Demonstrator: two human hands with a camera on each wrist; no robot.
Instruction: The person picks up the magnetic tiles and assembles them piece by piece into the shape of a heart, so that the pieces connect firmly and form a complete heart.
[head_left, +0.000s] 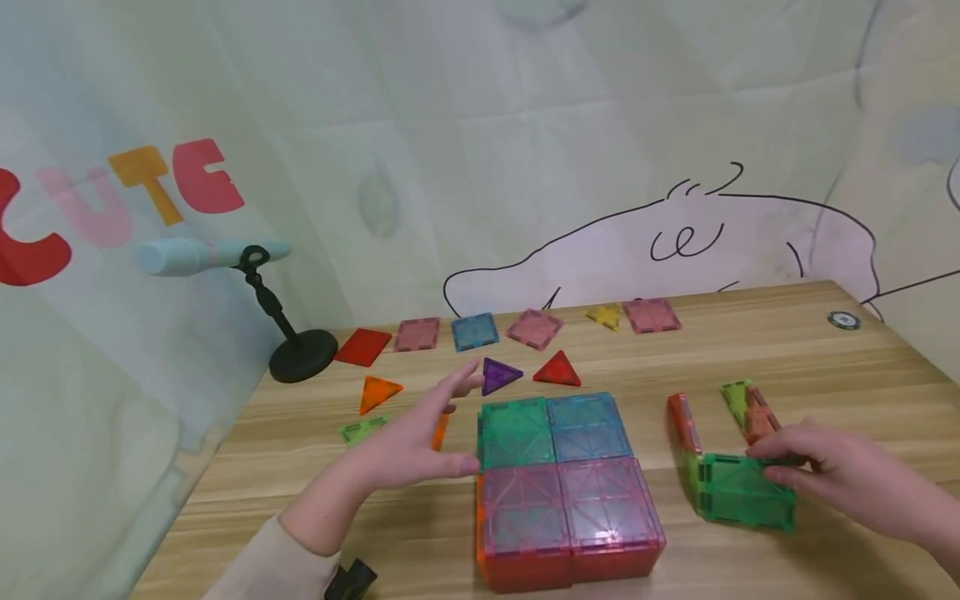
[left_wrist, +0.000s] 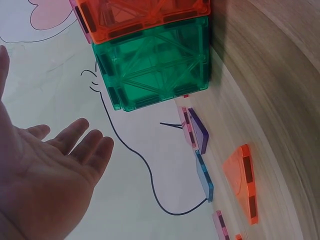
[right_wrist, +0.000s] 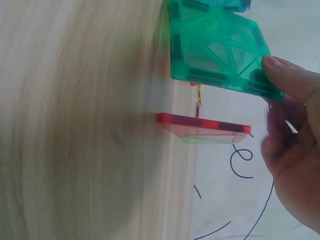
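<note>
A box built of translucent magnetic tiles (head_left: 562,500) stands at the middle front of the table. Its top shows a green, a blue and two pink squares; its sides look red and orange. My left hand (head_left: 408,446) hovers at the box's left side, fingers extended, holding nothing; a gap separates it from the green side (left_wrist: 155,70) in the left wrist view. To the right, my right hand (head_left: 840,475) pinches a green square magnetic tile (head_left: 738,492) by its upper edge. Beside this tile stand a red tile (head_left: 682,423) and, behind, an orange-red tile (head_left: 760,417) near a lime tile (head_left: 735,402).
Loose tiles lie behind the box, among them a purple triangle (head_left: 500,377), a red triangle (head_left: 558,369) and a blue square (head_left: 475,332). A black stand (head_left: 303,357) with a light blue tube is at back left. One round disc (head_left: 844,320) lies at back right.
</note>
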